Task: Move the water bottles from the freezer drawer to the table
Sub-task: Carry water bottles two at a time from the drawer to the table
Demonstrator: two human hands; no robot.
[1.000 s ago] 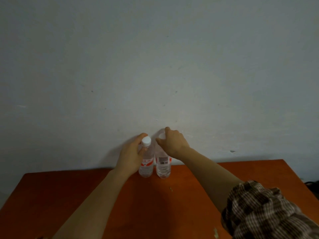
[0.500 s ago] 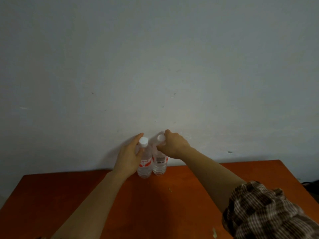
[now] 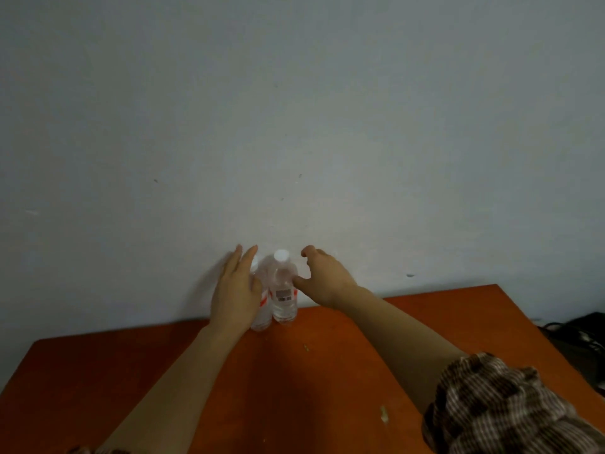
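Note:
Two clear water bottles with white caps and red-and-white labels stand upright side by side at the far edge of the orange table (image 3: 294, 381), against the wall. The right bottle (image 3: 284, 290) is in full view. The left bottle (image 3: 262, 314) is mostly hidden behind my left hand (image 3: 237, 294), whose fingers are straight and spread just in front of it. My right hand (image 3: 322, 280) hovers just right of the right bottle with loosely curled fingers, its thumb near the bottle's side. Neither hand grips a bottle.
A plain pale wall (image 3: 294, 126) rises straight behind the table. Dark cables and a dark object (image 3: 582, 339) lie beyond the table's right edge. Small pale crumbs (image 3: 383, 414) sit on the table near my right sleeve.
Both hands have let go of the bottles and opened. My right hand drew off to the right, and my left hand's fingers straightened beside the left bottle. The bottles stay standing.

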